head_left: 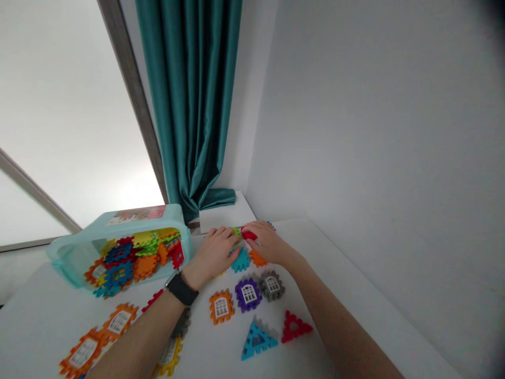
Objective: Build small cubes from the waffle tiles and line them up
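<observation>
Both of my hands are at the far part of the white table, close together over interlocking plastic building tiles. My left hand [216, 248], with a dark watch on its wrist, has curled fingers whose tips are hidden; a green tile [236, 231] shows beside it. My right hand [268, 241] has its fingers closed over a red tile [248, 235]. Just below the hands lie a teal tile [241, 260] and an orange tile [258, 258]. Nearer are an orange window tile [221, 306], a purple window tile [248, 294] and a grey window tile [272, 285].
A tipped translucent teal bin [87, 223] full of colourful tiles stands at left. A blue triangle [258, 341] and a red triangle [295, 327] lie in front. Joined orange window tiles [84, 351] lie near left. A green curtain [189, 105] hangs behind; a wall [374, 158] borders the right.
</observation>
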{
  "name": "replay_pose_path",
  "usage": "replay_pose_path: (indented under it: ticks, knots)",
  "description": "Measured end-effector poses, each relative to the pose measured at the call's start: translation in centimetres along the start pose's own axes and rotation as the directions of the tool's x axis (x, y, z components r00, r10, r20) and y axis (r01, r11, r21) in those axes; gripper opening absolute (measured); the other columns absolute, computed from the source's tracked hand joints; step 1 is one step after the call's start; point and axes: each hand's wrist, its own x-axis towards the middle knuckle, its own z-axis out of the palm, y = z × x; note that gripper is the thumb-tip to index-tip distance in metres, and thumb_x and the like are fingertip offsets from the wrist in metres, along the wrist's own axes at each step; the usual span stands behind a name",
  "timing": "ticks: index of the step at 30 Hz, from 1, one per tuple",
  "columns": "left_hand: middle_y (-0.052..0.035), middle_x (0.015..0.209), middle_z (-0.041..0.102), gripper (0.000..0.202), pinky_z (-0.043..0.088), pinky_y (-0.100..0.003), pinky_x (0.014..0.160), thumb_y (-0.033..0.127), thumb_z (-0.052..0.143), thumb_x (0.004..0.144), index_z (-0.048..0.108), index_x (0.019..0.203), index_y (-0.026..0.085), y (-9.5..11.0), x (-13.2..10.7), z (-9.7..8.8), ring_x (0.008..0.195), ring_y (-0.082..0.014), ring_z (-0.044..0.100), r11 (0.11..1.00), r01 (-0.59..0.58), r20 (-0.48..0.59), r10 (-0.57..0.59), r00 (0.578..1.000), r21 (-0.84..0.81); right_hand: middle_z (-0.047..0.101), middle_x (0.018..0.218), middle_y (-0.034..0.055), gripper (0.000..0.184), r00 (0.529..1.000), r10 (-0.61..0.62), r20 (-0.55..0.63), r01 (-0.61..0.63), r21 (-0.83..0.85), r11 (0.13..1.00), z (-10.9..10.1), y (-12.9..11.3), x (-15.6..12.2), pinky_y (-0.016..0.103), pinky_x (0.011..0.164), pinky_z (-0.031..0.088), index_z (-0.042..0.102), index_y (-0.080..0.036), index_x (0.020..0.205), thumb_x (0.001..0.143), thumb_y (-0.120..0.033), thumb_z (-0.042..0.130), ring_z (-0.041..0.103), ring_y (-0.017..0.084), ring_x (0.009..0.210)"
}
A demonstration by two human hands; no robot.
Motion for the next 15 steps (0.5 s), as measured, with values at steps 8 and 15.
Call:
replay_pose_path:
  ticks: [8, 15]
  knots:
    - [-0.0095, 0.105, 0.065, 0.020, 0.047, -0.042, 0.086, 0.030, 0.049, 0.099, 0.066, 0.102, 0.019, -0.8, -2.5, -2.0, 0.099, -0.0263, 0.061, 1.000, 0.022, -0.019, -0.022, 1.000, 0.015, 0.067, 0.123, 0.0110, 0.028, 0.996, -0.088, 0.005, 0.089, -0.020, 0.996, -0.7, -4.6, -0.4, 0.046, 0.109, 0.039, 0.063, -0.019, 0.118, 0.092, -0.017, 0.053, 0.056, 0.026, 0.120]
    - [-0.0073, 0.105, 0.066, 0.018, 0.050, -0.038, 0.088, 0.027, 0.049, 0.099, 0.064, 0.105, 0.020, -0.4, -6.5, -3.9, 0.099, -0.0238, 0.062, 0.999, 0.002, -0.037, -0.004, 0.999, -0.049, 0.067, 0.125, 0.0112, 0.030, 0.992, -0.128, 0.008, 0.128, -0.023, 0.992, -0.4, -7.7, -0.7, 0.049, 0.110, 0.037, 0.063, -0.020, 0.121, 0.094, -0.017, 0.050, 0.057, 0.027, 0.120]
